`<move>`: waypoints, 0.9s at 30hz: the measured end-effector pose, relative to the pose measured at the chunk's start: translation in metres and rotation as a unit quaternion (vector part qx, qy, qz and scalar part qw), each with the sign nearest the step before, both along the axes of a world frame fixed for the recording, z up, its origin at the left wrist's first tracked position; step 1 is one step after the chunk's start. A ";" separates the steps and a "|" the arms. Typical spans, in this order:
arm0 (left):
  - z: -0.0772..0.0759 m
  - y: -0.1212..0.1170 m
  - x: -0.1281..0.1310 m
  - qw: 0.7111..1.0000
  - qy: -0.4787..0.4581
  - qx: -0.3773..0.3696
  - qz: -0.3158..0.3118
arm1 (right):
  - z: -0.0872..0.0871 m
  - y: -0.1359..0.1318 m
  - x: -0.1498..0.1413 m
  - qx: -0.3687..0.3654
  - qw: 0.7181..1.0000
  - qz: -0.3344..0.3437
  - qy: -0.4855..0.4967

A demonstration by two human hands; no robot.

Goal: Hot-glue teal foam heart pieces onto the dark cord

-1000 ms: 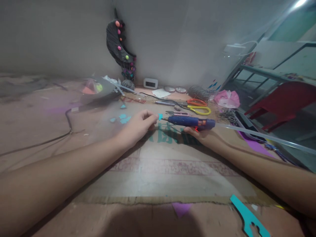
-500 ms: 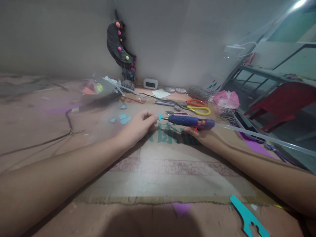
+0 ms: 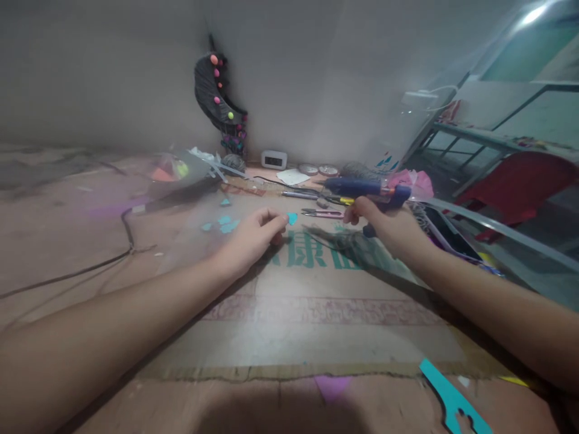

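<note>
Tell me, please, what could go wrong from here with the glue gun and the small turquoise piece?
The left hand pinches the small turquoise piece by its edge, so it might slip, or glue could touch the fingers.

The right hand holds the glue gun with its nozzle pointing toward the left hand's side; if hot, it might burn.

The long clear stick behind the gun could snag during a turn.
</note>
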State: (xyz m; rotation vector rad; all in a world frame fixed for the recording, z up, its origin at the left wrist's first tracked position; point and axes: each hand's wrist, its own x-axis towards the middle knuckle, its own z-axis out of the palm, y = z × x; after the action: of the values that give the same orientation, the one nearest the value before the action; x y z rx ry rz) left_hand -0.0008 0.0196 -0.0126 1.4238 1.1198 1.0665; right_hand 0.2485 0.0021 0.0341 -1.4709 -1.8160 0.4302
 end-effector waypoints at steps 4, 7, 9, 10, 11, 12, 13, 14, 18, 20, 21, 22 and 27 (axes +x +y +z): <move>0.001 0.000 0.000 1.000 0.007 -0.007 -0.003 | 0.028 0.016 -0.001 -0.001 1.000 0.026 0.003; 0.002 -0.001 0.001 1.000 0.012 -0.006 -0.005 | 0.043 0.041 -0.007 0.005 1.000 0.007 -0.018; 0.002 -0.001 0.000 1.000 0.011 -0.004 -0.012 | 0.045 0.065 -0.011 -0.004 0.998 -0.035 -0.046; 0.002 -0.001 0.000 1.000 0.010 -0.004 -0.016 | 0.043 0.078 -0.011 -0.018 0.996 -0.053 -0.062; 0.002 -0.001 0.000 1.000 0.008 -0.004 -0.018 | 0.039 0.092 -0.011 -0.025 0.995 -0.067 -0.070; 0.001 0.000 0.000 1.000 0.008 -0.006 -0.020 | 0.034 0.106 -0.011 -0.045 0.993 -0.077 -0.074; 0.000 0.000 0.000 1.000 0.008 -0.007 -0.021 | 0.028 0.121 -0.010 -0.059 0.992 -0.083 -0.071; 0.000 0.000 0.000 1.000 0.010 -0.007 -0.021 | 0.021 0.134 -0.009 -0.067 0.991 -0.094 -0.062; -0.002 0.001 0.000 1.000 0.012 -0.001 -0.025 | -0.006 0.177 -0.006 -0.079 0.990 -0.101 -0.061; -0.002 0.001 -0.001 1.000 0.010 0.001 -0.025 | -0.015 0.191 -0.005 -0.079 0.989 -0.101 -0.068; -0.002 0.001 -0.001 1.000 0.008 0.000 -0.025 | -0.018 0.195 -0.004 -0.079 0.989 -0.101 -0.074; -0.003 0.001 -0.001 1.000 0.006 -0.001 -0.025 | -0.021 0.199 -0.003 -0.080 0.988 -0.101 -0.080; -0.003 0.001 -0.001 1.000 0.012 -0.004 -0.026 | -0.025 0.204 0.009 -0.074 0.985 -0.095 -0.121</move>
State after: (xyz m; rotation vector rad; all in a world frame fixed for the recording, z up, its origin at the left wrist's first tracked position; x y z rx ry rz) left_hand -0.0017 0.0202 -0.0154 1.4545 1.0970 1.0094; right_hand 0.2575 0.2062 0.0096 -1.8486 -1.8379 0.3054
